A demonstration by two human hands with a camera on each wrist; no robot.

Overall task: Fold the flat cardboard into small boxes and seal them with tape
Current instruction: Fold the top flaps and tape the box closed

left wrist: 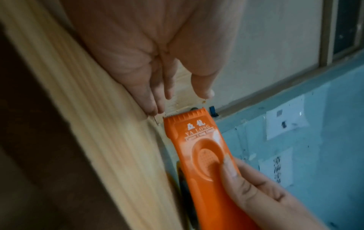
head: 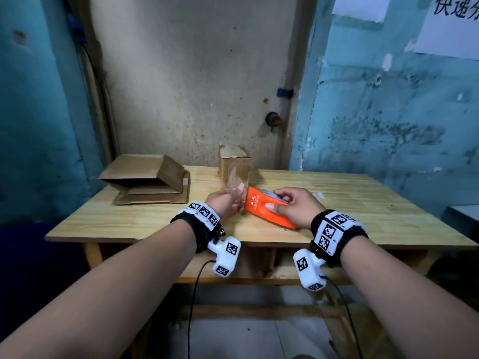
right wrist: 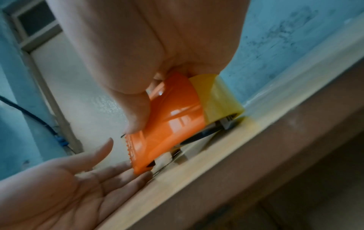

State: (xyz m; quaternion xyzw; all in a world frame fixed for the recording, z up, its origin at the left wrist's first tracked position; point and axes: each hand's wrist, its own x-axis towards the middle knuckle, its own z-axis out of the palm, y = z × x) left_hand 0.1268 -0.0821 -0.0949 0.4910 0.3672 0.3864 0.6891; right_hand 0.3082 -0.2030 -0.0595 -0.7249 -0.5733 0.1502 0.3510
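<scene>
My right hand [head: 276,202] grips an orange tape dispenser [head: 261,208] that lies low on the wooden table [head: 363,203], thumb pressed on its side [left wrist: 204,155]. A yellowish tape roll [right wrist: 218,99] sits in its back end. My left hand [head: 239,195] is just left of the dispenser's toothed front edge, fingers straight and palm open [right wrist: 122,158], fingertips near the table top. Whether they touch tape I cannot tell. A small folded cardboard box [head: 234,164] stands upright just behind both hands.
A stack of flat cardboard [head: 153,185], its top piece partly folded up, lies at the table's back left. A stained wall with a knob [head: 272,119] rises behind the table. Bare table top stretches to the right.
</scene>
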